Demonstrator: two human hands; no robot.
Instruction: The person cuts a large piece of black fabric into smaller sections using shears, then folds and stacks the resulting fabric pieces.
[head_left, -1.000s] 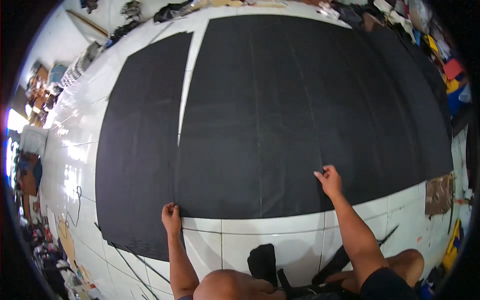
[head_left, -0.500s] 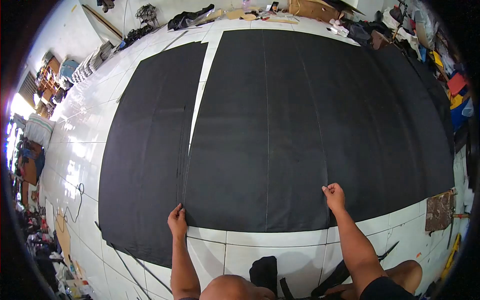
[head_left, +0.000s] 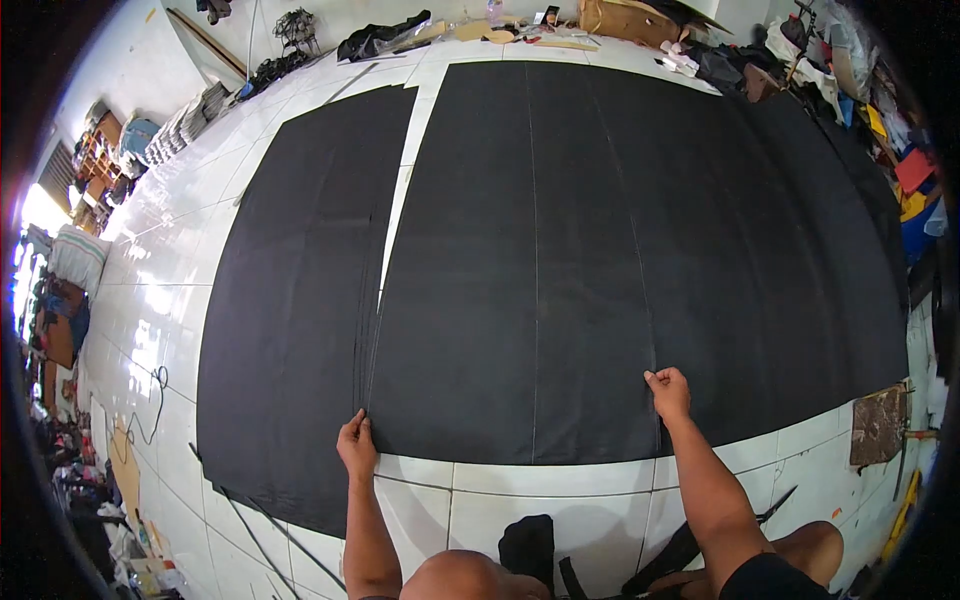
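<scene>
Spread over a white tiled floor [head_left: 550,492]: a wide black sheet [head_left: 600,260], filling the middle and right of the scene, and a narrow black sheet [head_left: 290,300] along the left. Parted at the far end by a slim wedge of bare tile, tapering to nothing toward the near side. Marked on the wide sheet with thin pale lines, running from far to near.

At the near left corner of the wide sheet, right beside the narrow one: the left hand [head_left: 355,447], with fingers bunched at the edge and pointing far. Too small to tell whether clamped on the material or merely laid against it. Well to the right, just in from the near edge: the right hand [head_left: 669,395], with thumb and forefinger close to each other at one of the pale lines. Impossible to tell whether pinching the sheet there.

Lying at the near left, by the end of the narrow sheet: thin dark strips [head_left: 253,535]. On the tiles farther left, a looping dark cord [head_left: 159,400]. Just off the near right corner of the wide sheet, a brown square piece [head_left: 879,427].
</scene>
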